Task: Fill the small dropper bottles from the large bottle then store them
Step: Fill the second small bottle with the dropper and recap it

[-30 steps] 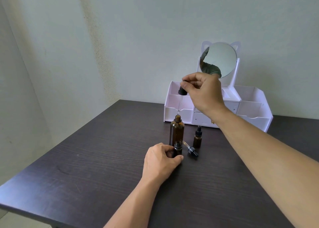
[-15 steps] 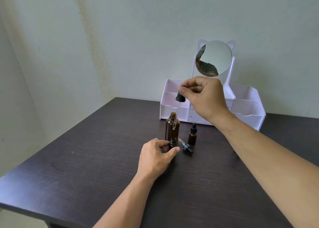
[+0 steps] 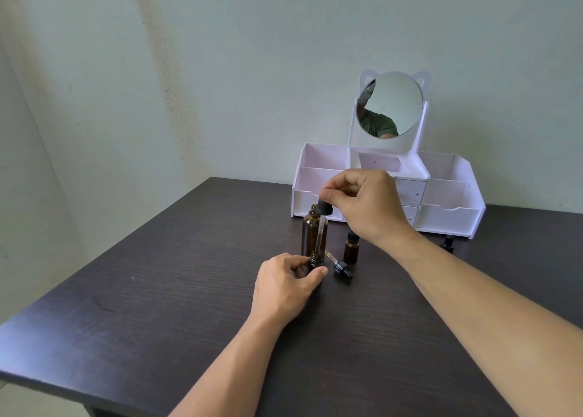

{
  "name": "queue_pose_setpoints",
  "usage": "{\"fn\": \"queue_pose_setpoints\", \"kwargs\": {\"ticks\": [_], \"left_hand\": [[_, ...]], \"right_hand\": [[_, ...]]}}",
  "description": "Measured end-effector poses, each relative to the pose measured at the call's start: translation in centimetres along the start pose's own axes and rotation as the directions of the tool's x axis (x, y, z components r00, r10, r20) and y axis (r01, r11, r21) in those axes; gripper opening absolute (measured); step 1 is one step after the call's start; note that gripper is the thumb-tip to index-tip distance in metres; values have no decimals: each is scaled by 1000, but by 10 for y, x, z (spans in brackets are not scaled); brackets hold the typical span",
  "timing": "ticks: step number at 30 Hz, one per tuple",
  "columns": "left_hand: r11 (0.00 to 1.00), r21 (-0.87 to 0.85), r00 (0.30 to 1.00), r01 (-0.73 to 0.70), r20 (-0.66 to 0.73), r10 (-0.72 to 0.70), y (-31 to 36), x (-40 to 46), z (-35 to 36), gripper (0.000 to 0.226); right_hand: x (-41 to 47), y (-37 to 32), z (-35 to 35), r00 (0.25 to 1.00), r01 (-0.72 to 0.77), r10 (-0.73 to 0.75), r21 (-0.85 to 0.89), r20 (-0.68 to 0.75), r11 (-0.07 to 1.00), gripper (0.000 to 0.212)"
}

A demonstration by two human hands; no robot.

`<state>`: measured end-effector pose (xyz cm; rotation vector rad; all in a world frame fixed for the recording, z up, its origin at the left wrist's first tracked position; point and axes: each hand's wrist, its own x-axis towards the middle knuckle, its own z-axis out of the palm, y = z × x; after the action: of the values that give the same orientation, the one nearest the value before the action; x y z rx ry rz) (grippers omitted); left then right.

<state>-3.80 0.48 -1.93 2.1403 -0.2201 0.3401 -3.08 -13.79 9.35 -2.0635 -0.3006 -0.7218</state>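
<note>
The large amber bottle (image 3: 310,232) stands open on the dark table (image 3: 189,290). In front of it, my left hand (image 3: 285,285) grips a small open dropper bottle (image 3: 316,260). My right hand (image 3: 367,207) pinches the black bulb of a long glass dropper (image 3: 321,227), whose tip reaches into the small bottle's mouth. A small black dropper cap (image 3: 340,267) lies on its side just to the right. A capped small amber bottle (image 3: 351,248) stands behind that cap. Another small capped bottle (image 3: 448,243) stands farther right.
A white organiser (image 3: 448,218) with open compartments, small drawers and a round cat-eared mirror (image 3: 391,104) stands at the table's back against the wall. The table's left and front edges drop off to the floor.
My right hand has come down and toward me with the long dropper, from above the large bottle to the small bottle's mouth. My left hand stays on the small bottle.
</note>
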Motion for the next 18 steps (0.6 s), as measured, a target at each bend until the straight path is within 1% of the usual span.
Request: {"fn": "queue_pose_setpoints", "kwargs": {"ticks": [7,18], "left_hand": [[1000,4,1000,-1,11,1,-1,0,0,27],[1000,-9,1000,-2,18,2,-1,0,-1,25]], "right_hand": [[1,-3,-3,999,5,-5,-8,33,1000,2],[1,-4,-5,998,37,-33,-76,58,996,7]]}}
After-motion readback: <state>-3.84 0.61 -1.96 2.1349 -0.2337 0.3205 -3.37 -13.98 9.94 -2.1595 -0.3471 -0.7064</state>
